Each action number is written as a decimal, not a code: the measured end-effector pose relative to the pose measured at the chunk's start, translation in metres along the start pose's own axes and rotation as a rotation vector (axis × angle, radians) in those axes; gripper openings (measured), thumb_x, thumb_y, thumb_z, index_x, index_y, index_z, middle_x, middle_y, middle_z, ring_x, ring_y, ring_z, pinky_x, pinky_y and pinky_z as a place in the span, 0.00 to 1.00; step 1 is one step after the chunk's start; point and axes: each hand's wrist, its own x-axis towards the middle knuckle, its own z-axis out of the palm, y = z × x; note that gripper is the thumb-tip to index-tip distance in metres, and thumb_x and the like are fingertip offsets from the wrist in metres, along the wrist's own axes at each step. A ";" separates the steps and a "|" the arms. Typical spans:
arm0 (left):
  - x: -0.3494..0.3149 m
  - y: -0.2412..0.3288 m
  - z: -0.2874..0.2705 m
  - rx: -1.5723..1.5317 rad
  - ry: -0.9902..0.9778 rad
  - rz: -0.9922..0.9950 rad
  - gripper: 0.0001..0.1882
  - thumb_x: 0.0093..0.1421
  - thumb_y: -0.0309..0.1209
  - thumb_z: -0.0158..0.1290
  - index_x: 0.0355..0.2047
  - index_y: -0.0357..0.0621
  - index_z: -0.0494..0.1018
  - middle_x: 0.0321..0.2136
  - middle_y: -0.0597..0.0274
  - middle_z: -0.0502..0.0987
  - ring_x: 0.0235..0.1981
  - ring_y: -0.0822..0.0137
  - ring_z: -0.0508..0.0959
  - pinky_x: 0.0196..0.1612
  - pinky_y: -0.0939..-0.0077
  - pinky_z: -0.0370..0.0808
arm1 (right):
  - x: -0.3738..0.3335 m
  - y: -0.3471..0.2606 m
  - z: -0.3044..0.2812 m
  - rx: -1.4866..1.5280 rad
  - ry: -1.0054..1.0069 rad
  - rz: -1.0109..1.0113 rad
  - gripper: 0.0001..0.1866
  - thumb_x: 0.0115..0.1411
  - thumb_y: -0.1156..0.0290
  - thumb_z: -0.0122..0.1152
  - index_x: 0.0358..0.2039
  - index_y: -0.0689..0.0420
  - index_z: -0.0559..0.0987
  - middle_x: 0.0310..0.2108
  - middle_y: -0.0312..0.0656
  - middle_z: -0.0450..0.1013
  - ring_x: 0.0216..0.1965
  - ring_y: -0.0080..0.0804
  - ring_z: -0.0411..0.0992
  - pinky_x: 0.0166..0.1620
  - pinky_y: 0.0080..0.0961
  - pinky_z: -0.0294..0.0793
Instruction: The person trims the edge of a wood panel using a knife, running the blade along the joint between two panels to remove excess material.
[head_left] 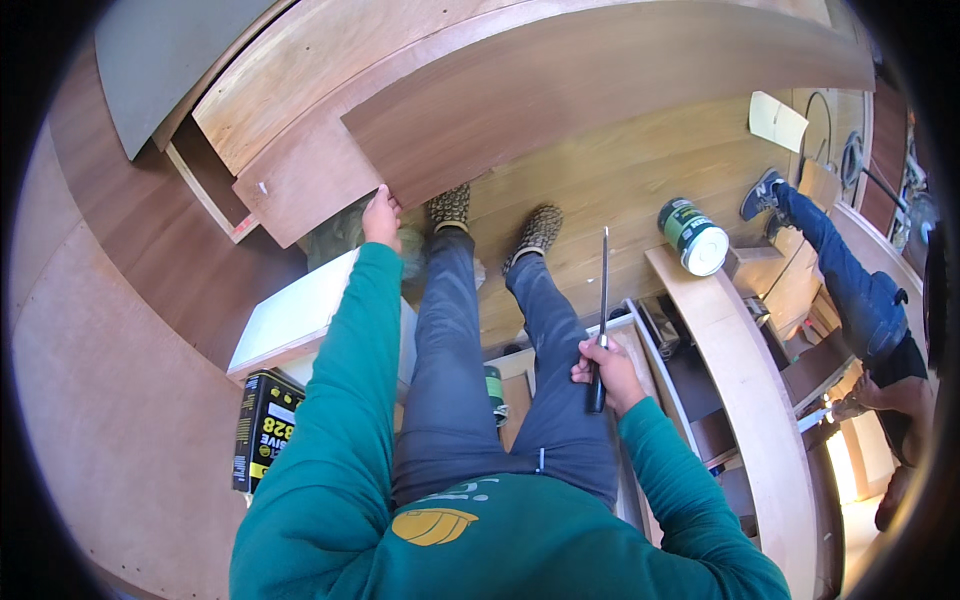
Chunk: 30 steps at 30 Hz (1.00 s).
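Note:
My left hand (pixel 382 218) is stretched forward and closed at the near edge of a stack of boards. There a brown wooden panel (pixel 560 90) overlaps a paler plywood board (pixel 320 185); I cannot tell whether the fingers grip one or both. A long screwdriver (pixel 604 285) with a dark handle is in my right hand (pixel 612 373), its thin metal shaft pointing away from me. That hand is beside my right thigh, with the fingers wrapped round the handle. The screwdriver's tip touches nothing.
A green and white can (pixel 693 237) stands at the right, beside a long pale board (pixel 745 370). At the left are a white box-like piece (pixel 290 315) and a black and yellow tin (pixel 265 425). Another person's leg (pixel 835 265) and arm show at the far right.

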 end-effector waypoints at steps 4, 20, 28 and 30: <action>0.018 -0.002 0.007 0.356 -0.075 0.265 0.24 0.63 0.47 0.53 0.49 0.41 0.78 0.41 0.58 0.82 0.39 0.66 0.79 0.45 0.68 0.73 | 0.018 0.028 -0.024 -0.006 0.056 -0.006 0.10 0.61 0.68 0.62 0.39 0.60 0.74 0.23 0.43 0.74 0.24 0.30 0.76 0.28 0.26 0.80; 0.014 -0.017 0.015 0.063 0.054 0.159 0.30 0.59 0.47 0.60 0.57 0.47 0.69 0.36 0.70 0.70 0.34 0.74 0.65 0.46 0.68 0.66 | 0.054 0.038 -0.063 0.110 -0.019 -0.056 0.10 0.61 0.67 0.64 0.34 0.54 0.71 0.21 0.34 0.69 0.19 0.23 0.71 0.22 0.20 0.73; 0.013 -0.017 0.011 0.055 0.084 0.165 0.31 0.57 0.50 0.61 0.57 0.51 0.70 0.27 0.75 0.64 0.24 0.79 0.58 0.44 0.71 0.64 | 0.057 0.034 -0.063 0.104 -0.050 -0.053 0.10 0.61 0.68 0.64 0.34 0.53 0.70 0.21 0.33 0.68 0.19 0.23 0.70 0.21 0.19 0.72; 0.012 -0.017 0.010 0.055 0.059 0.158 0.31 0.57 0.50 0.61 0.57 0.51 0.70 0.28 0.75 0.64 0.24 0.79 0.57 0.44 0.71 0.64 | 0.056 0.031 -0.061 0.103 -0.044 -0.041 0.10 0.61 0.68 0.64 0.34 0.53 0.70 0.21 0.34 0.68 0.19 0.23 0.70 0.20 0.20 0.72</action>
